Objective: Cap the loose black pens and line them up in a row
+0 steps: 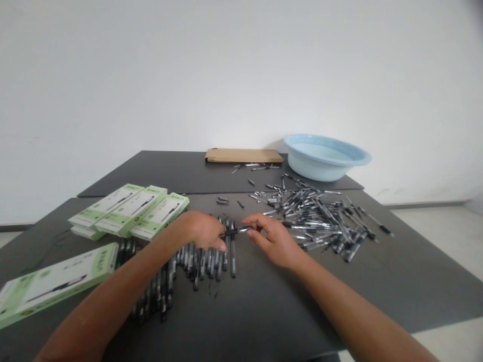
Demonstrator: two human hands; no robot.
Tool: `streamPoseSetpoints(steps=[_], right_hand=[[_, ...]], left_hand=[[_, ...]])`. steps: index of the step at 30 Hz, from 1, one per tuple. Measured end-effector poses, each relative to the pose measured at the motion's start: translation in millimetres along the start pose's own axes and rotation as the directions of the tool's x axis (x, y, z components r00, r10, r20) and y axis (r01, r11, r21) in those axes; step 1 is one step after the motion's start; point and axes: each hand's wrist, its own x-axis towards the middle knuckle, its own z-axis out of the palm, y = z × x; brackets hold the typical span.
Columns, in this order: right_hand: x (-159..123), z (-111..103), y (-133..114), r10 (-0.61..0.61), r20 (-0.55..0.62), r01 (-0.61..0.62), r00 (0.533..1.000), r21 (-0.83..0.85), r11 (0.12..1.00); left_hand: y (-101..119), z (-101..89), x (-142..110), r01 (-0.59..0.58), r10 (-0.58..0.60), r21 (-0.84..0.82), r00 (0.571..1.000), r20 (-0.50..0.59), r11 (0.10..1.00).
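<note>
Between my two hands a black and clear pen (236, 231) lies roughly level above the table. My left hand (204, 230) is closed around its dark end, palm down. The thumb and fingers of my right hand (272, 238) pinch its other end. Under and beside my left hand, rows of pens (211, 261) lie side by side, pointing toward me. One pen (233, 254) lies at the right end of that row. To the right of my right hand spreads a loose heap of pens and pen parts (320, 213), pointing in many directions.
Several green and white pen boxes (130, 208) are stacked at the left, with another box (56, 276) nearer me. A light blue basin (320, 163) stands at the back right. Beside it lies a flat brown cardboard piece (243, 155). Small black pieces (222, 200) are scattered mid-table.
</note>
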Motion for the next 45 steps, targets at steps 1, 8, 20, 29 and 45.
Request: streamPoseSetpoints(steps=[1,8,20,29,45], right_hand=[[0,0,0,0.007,0.012,-0.007,1.0,0.002,1.0],[1,1,1,0.046,0.039,-0.047,0.998,0.038,0.998],[1,2,-9,0.052,0.041,-0.056,0.998,0.097,0.994],[-2,-1,-14,0.026,0.04,-0.028,0.999,0.067,0.997],[-5,-4,-24,-0.008,0.008,0.008,1.0,0.058,0.998]], left_hand=[[1,-0.5,-1,-0.003,0.004,0.005,1.0,-0.006,1.0],[1,0.1,-3,-0.028,0.029,0.024,0.998,-0.047,0.999],[6,-0.7,-12,-0.005,0.009,0.089,0.999,-0.053,0.996],[10,-1.3,-21,0.048,-0.044,0.058,0.996,-0.081,0.997],[10,9.3,-28,0.071,-0.069,0.002,0.98,-0.186,0.997]])
